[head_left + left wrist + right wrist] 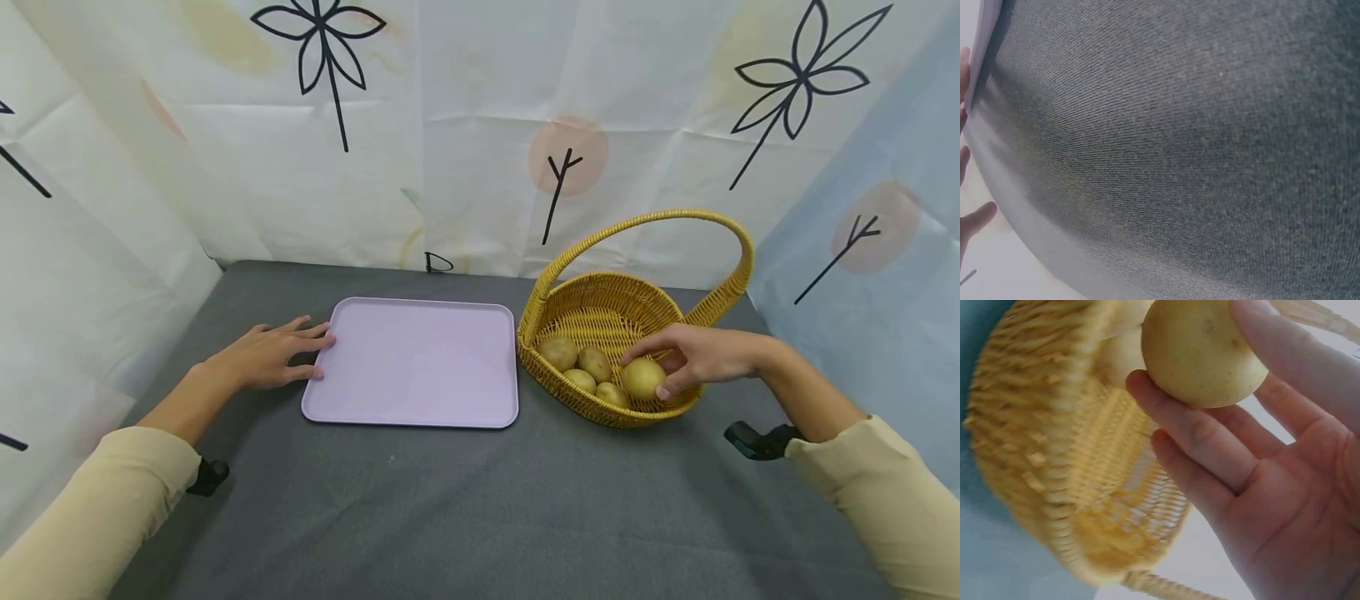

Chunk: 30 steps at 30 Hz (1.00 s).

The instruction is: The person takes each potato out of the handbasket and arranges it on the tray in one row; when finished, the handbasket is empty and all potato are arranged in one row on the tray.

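In the head view, my right hand (693,354) reaches into a yellow wicker basket (577,404) and pinches a potato (642,379) between thumb and fingers. The right wrist view shows that potato (1204,353) close up, round and pale yellow, with the thumb on one side and fingers on the other. Several other potatoes (558,353) lie in the left part of the basket. At the left, my left hand (277,354) has its fingers spread, with fingertips at the left rim of a pale purple tray (420,362). Only some of its fingertips (982,215) show in the left wrist view.
The basket's tall arched handle (660,217) rises above it at the back. Tray and basket stand close side by side on a dark grey cloth (450,508). Patterned white curtains (480,183) hang behind and at both sides.
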Each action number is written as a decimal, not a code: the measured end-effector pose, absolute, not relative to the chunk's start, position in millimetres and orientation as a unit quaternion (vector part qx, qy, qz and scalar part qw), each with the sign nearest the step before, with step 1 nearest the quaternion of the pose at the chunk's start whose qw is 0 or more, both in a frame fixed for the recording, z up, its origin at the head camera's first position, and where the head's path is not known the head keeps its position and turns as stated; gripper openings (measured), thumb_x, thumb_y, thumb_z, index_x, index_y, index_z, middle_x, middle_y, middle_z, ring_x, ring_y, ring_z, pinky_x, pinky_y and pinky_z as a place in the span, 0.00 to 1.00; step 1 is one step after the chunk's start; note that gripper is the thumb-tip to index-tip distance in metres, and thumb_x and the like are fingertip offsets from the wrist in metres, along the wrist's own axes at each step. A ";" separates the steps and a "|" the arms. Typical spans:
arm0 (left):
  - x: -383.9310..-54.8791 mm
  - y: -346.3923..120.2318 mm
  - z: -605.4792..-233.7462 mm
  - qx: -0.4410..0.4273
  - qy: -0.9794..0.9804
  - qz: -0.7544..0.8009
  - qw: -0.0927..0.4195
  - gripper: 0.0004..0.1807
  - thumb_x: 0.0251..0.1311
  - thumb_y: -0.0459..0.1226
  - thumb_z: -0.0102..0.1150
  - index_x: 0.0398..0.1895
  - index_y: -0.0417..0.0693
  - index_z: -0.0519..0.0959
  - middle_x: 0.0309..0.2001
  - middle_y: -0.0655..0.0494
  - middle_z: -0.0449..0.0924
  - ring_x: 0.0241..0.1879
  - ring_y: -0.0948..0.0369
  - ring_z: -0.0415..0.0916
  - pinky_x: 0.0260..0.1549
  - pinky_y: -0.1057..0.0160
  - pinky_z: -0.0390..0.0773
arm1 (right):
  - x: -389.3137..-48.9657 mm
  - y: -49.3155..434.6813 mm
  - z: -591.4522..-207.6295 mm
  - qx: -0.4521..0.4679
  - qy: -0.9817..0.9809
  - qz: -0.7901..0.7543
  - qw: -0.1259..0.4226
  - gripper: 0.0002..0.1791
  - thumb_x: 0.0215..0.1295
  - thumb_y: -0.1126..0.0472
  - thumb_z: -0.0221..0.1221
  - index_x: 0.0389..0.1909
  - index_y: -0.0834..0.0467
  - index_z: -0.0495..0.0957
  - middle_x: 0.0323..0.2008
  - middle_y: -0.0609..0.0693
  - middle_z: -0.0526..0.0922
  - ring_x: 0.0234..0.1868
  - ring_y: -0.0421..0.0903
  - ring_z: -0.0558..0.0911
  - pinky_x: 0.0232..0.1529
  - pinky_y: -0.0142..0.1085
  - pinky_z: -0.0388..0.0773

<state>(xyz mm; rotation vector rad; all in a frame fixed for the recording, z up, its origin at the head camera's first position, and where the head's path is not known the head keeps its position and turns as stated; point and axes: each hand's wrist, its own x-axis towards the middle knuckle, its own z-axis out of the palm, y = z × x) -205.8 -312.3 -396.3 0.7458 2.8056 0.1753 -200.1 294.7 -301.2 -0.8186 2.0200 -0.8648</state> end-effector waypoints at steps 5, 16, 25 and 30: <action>-205.7 -312.2 -395.4 0.260 0.957 0.060 0.111 0.37 0.63 0.56 0.61 0.72 0.49 0.69 0.74 0.43 0.61 0.73 0.36 0.51 0.58 0.27 0.54 | -193.0 289.9 -290.7 -0.348 0.783 -0.374 0.355 0.31 0.66 0.68 0.63 0.68 0.68 0.65 0.67 0.72 0.64 0.56 0.45 0.80 0.49 0.39 0.79; -208.2 -311.4 -393.7 0.266 0.956 0.044 0.115 0.36 0.62 0.56 0.62 0.70 0.49 0.72 0.73 0.42 0.62 0.72 0.36 0.54 0.54 0.28 0.60 | -184.8 238.8 -289.5 -0.429 0.761 -0.394 0.285 0.32 0.64 0.69 0.65 0.68 0.64 0.68 0.66 0.61 0.71 0.62 0.47 0.74 0.57 0.37 0.75; -211.8 -311.8 -393.1 0.279 0.953 0.057 0.108 0.33 0.64 0.54 0.61 0.67 0.46 0.75 0.70 0.40 0.66 0.71 0.36 0.55 0.55 0.27 0.60 | -185.0 164.3 -310.3 -0.426 0.748 -0.441 0.253 0.30 0.60 0.71 0.67 0.64 0.64 0.71 0.61 0.56 0.73 0.54 0.52 0.78 0.57 0.46 0.75; -212.7 -312.4 -394.3 0.283 0.952 0.053 0.106 0.32 0.63 0.52 0.63 0.66 0.46 0.75 0.70 0.40 0.66 0.71 0.35 0.55 0.54 0.26 0.60 | -181.9 117.1 -331.2 -0.426 0.741 -0.472 0.216 0.30 0.56 0.75 0.68 0.61 0.66 0.71 0.60 0.58 0.74 0.57 0.52 0.79 0.60 0.44 0.73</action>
